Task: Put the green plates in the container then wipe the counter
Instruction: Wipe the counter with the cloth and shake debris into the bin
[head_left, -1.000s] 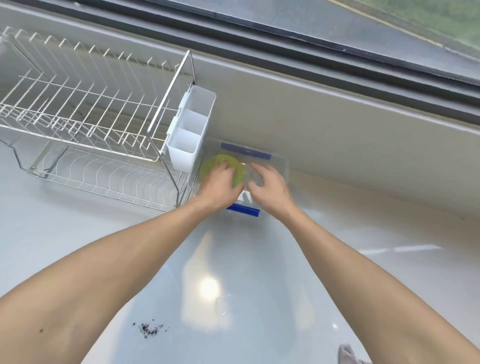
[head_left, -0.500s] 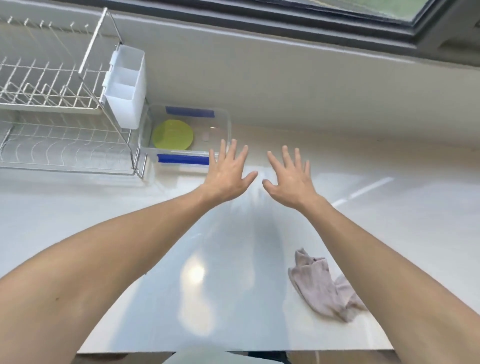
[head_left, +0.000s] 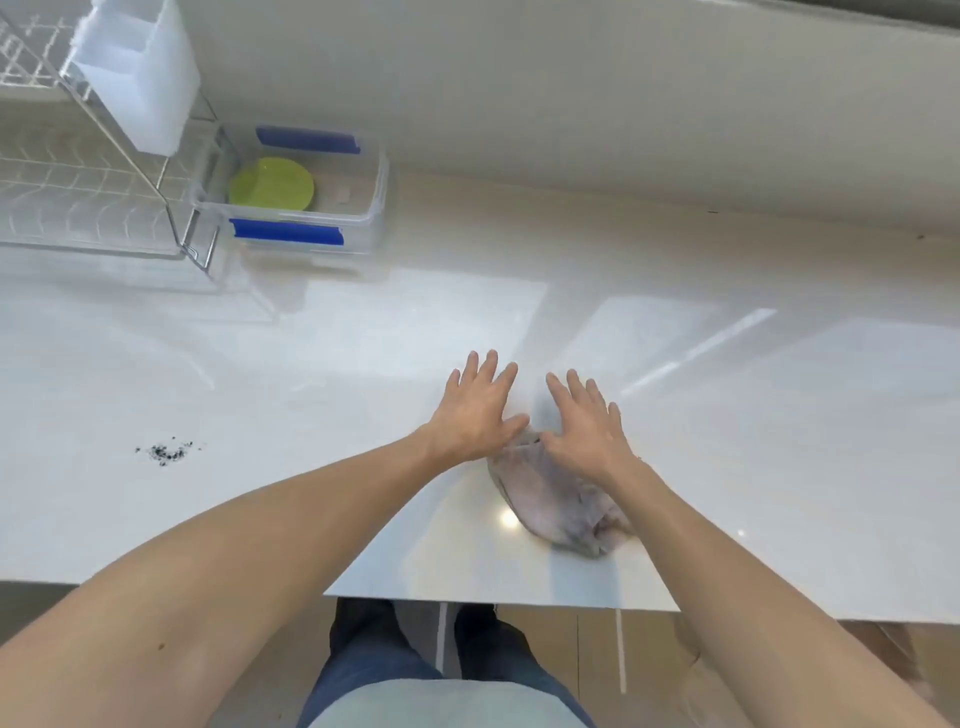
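Observation:
A green plate (head_left: 271, 183) lies flat inside the clear container (head_left: 375, 200) with blue clips at the back left of the white counter (head_left: 727, 415). A crumpled pale cloth (head_left: 556, 506) lies near the counter's front edge. My left hand (head_left: 475, 410) hovers with fingers spread just left of the cloth's far end. My right hand (head_left: 584, 421) is spread over the cloth's far end, its thumb at the fabric. Neither hand grips anything. A small patch of dark crumbs (head_left: 166, 451) sits on the counter at the left.
A wire dish rack (head_left: 78, 197) with a white cutlery holder (head_left: 140, 73) stands at the far left, touching the container. A wall runs along the back. The counter's front edge (head_left: 467, 603) is close to my legs.
Both hands let go of the plate in the container, pulled back toward me and came down over the cloth. The camera tilted down, bringing the crumbs and front edge into view.

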